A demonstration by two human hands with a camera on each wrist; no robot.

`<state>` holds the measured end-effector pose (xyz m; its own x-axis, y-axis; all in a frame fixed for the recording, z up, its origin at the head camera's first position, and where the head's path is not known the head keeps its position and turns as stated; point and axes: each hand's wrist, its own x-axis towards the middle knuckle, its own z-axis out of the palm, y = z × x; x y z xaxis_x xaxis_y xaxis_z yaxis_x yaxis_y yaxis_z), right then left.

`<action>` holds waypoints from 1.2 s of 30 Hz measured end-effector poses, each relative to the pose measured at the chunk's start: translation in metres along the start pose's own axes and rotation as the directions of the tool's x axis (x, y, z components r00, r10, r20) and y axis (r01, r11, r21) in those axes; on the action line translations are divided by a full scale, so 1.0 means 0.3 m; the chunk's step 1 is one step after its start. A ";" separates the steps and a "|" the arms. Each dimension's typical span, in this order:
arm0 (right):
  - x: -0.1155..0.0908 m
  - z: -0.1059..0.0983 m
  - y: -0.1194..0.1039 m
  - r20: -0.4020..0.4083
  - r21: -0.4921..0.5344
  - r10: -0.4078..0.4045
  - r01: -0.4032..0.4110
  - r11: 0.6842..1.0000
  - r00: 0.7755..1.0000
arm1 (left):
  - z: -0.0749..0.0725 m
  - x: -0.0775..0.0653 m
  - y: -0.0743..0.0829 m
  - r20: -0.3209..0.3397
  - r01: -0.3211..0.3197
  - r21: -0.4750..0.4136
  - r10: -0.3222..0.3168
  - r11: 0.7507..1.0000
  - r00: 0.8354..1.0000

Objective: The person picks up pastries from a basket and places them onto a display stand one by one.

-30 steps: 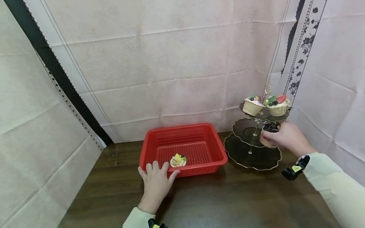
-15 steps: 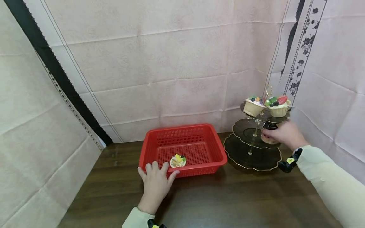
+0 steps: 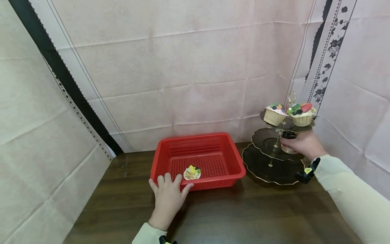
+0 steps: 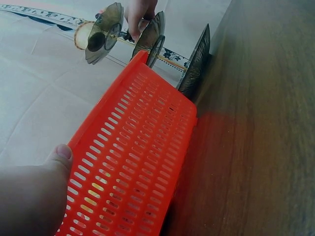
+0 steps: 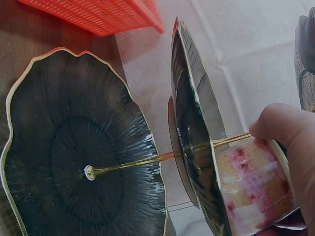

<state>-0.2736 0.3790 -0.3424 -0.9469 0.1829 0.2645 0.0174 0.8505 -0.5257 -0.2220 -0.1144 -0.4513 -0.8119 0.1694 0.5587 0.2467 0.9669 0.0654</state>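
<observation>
My right hand (image 3: 307, 145) grips a small round cake (image 5: 253, 187) with pink-and-tan sides, thumb against its side. The cake is at the middle tier (image 3: 263, 139) of a dark three-tier cake stand (image 3: 268, 174) with wavy gold edges; its dark top (image 3: 288, 135) shows beneath the top tier. My left hand (image 3: 167, 203) rests on the front rim of a red plastic basket (image 3: 213, 182), fingers spread over it. In the left wrist view the thumb (image 4: 63, 151) lies at the rim. A small fruit-topped cream cake (image 3: 192, 173) lies inside the basket, close to those fingers.
Two fruit-topped cupcakes, one on the left (image 3: 274, 116) and one on the right (image 3: 302, 117), sit on the stand's top tier, beside its gold ring handle (image 3: 291, 97). Pale cloth (image 3: 195, 67) hangs behind the brown wooden table (image 3: 243, 217) and on both sides.
My right hand has moved slightly inward with the cake, farther under the top tier. The left hand stays on the basket rim. The head view has shifted slightly.
</observation>
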 end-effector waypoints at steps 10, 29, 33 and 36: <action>0.013 -0.014 0.013 0.043 -0.033 0.007 -0.005 0.999 0.999 | -0.007 0.000 0.004 0.013 0.005 0.013 -0.005 1.000 1.000; 0.044 0.010 0.033 0.030 0.133 -0.008 0.004 0.991 1.000 | 0.000 0.001 0.004 0.011 -0.002 0.017 0.002 1.000 1.000; 0.048 0.013 0.035 0.038 0.131 -0.010 0.005 0.991 0.999 | -0.003 0.001 0.004 0.018 0.003 0.020 -0.003 1.000 1.000; 0.049 0.014 0.034 0.038 0.129 -0.013 0.008 0.992 0.999 | -0.004 0.000 0.003 0.018 0.006 0.021 -0.006 1.000 1.000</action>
<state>-0.2888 0.3883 -0.3472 -0.9585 0.1528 0.2407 -0.0320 0.7812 -0.6234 -0.2210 -0.1138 -0.4503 -0.8227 0.1670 0.5434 0.2311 0.9716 0.0512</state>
